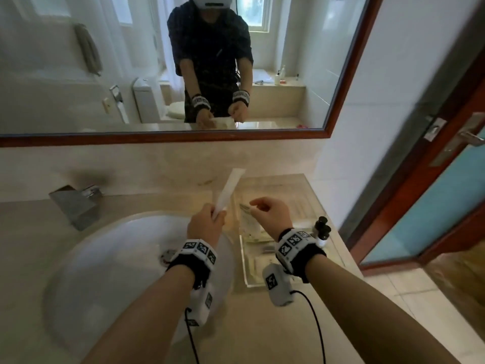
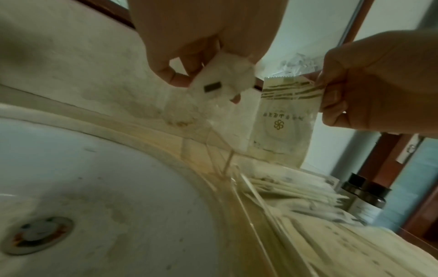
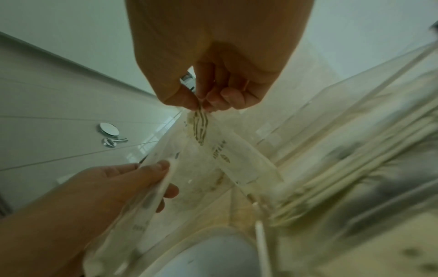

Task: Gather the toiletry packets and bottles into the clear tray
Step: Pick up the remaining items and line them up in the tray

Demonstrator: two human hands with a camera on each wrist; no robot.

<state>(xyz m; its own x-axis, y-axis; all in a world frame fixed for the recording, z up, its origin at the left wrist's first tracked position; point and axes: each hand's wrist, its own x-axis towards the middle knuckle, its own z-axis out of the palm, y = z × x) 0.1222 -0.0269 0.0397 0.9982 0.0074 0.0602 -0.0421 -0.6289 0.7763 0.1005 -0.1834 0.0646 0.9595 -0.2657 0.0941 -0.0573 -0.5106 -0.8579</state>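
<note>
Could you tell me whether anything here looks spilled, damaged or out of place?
Nothing stands out. The left hand holds a long white packet up beside the sink, the right hand pinches a striped packet above the clear tray, and the bottles stand upright.

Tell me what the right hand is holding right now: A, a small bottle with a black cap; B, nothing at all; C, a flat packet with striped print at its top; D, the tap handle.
C: the right hand pinches the top edge of a striped packet above the clear tray, while the black-capped bottles stand untouched beside it.
</note>
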